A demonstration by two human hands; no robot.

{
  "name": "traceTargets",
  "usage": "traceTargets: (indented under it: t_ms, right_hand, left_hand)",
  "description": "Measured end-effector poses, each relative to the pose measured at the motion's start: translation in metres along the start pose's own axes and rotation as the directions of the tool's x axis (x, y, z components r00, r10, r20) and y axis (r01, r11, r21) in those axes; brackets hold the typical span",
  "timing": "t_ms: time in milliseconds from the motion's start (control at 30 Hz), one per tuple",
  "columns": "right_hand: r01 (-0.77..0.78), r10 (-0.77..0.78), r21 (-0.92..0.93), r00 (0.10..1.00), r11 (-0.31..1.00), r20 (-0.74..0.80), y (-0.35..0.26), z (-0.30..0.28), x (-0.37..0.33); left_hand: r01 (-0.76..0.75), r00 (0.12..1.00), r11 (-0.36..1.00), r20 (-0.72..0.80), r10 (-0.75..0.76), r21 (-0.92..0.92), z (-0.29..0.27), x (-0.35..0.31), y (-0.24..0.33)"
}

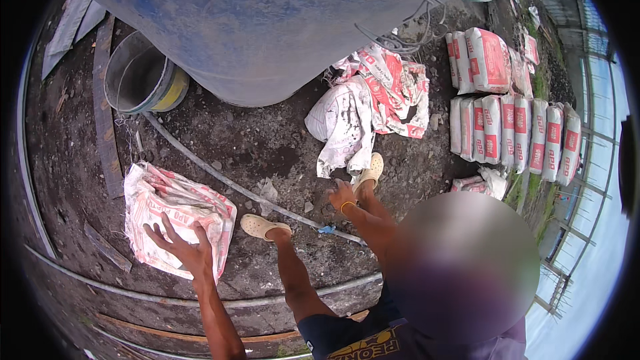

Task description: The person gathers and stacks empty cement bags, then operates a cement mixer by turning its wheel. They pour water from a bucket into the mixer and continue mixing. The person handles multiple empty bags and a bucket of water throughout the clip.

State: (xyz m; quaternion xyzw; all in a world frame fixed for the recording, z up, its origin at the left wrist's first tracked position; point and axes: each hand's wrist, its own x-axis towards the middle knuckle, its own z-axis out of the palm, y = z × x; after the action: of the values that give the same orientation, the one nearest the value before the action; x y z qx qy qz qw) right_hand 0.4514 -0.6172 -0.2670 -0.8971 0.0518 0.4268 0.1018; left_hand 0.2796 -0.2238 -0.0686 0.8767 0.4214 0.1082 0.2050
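Left hand: the bare left hand [183,251] is spread wide, palm down, fingers parted and grasping nothing; from where I stand I can't tell if the fingertips touch.
Flattened sack bundle: directly under those fingers lies a rumpled red-and-white cement sack bundle [175,190], reaching past the fingertips and out to either side. Its longer run looks diagonal, from beyond the fingers on the left back to the wrist's right.
Nearer hand: the left, clearly; the right hand isn't in view.
Cream clog: just right of the fingers, a co-worker's cream clog [265,227] stands close by the bundle.
Grey pipe: past the fingertips, a thin grey pipe [212,172] slants between bundle and bucket.
Bucket: farther beyond the fingers, a grey bucket [146,73] tilts, yellow patch on its side.
Co-worker's hand: well right of the fingers, a banded-wrist hand [342,195] is at the lower end of a dirty white sack [347,123]; its grip I can't make out.
Full sacks: farthest right, plump cement sacks [513,130] stand in rows.
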Motion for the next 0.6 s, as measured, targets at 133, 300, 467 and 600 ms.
traceTargets:
  t_ms: [133,300,467,600]
  right_hand:
    - [0.046,0.039,0.309,0.964,0.95,-0.263,0.082,-0.111,0.096]
    - [0.047,0.062,0.632,0.987,0.773,-0.148,0.069,-0.221,0.185]
    - [0.162,-0.116,0.654,0.987,0.739,-0.114,-0.007,-0.302,0.242]
    - [0.272,-0.218,0.628,0.962,0.729,-0.163,-0.072,-0.332,0.306]
  left_hand:
    - [-0.57,0.675,0.796,-0.436,0.595,0.204,-0.103,0.097,0.202]
    - [-0.679,0.588,0.691,-0.379,0.714,0.248,-0.119,0.173,0.395]
    - [-0.549,0.649,0.651,-0.223,0.727,0.524,-0.073,0.197,0.459]
    - [-0.609,0.618,0.559,-0.105,0.779,0.562,-0.066,0.2,0.465]
